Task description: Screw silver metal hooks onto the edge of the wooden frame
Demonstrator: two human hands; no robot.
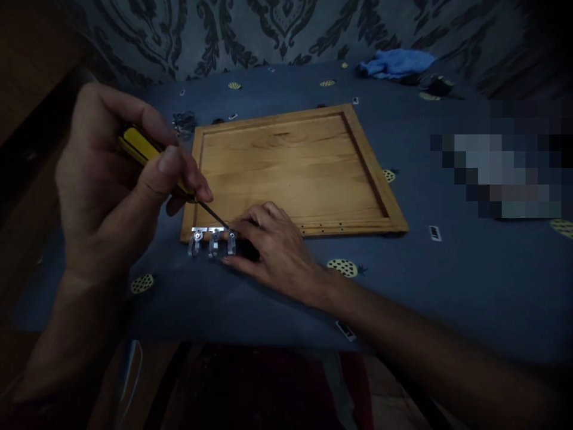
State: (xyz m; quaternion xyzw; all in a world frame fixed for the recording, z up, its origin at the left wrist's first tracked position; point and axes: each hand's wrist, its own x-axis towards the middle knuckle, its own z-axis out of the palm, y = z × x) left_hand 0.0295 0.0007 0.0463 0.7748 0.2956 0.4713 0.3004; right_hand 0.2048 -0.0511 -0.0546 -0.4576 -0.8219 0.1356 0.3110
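My left hand [111,179], raised on the left, is closed around a screwdriver [141,145] with a yellow and black handle. Its thin shaft slants down to the right, and the tip reaches the rightmost metal hook [231,243]. My right hand [277,245] lies over the near edge of a framed wooden board [282,170], its index finger and thumb at the top and bottom of that hook. Two similar hooks, a middle one [215,242] and a left one [196,243], sit along the same edge. The screw under the tip is too small to make out.
Small dark holes run along the board's near rail, right of my hand. A pile of metal pieces [184,124] lies behind the board's left corner. A blue cloth [398,63] and a dark object [436,85] are at the back right of the patterned tablecloth [286,310].
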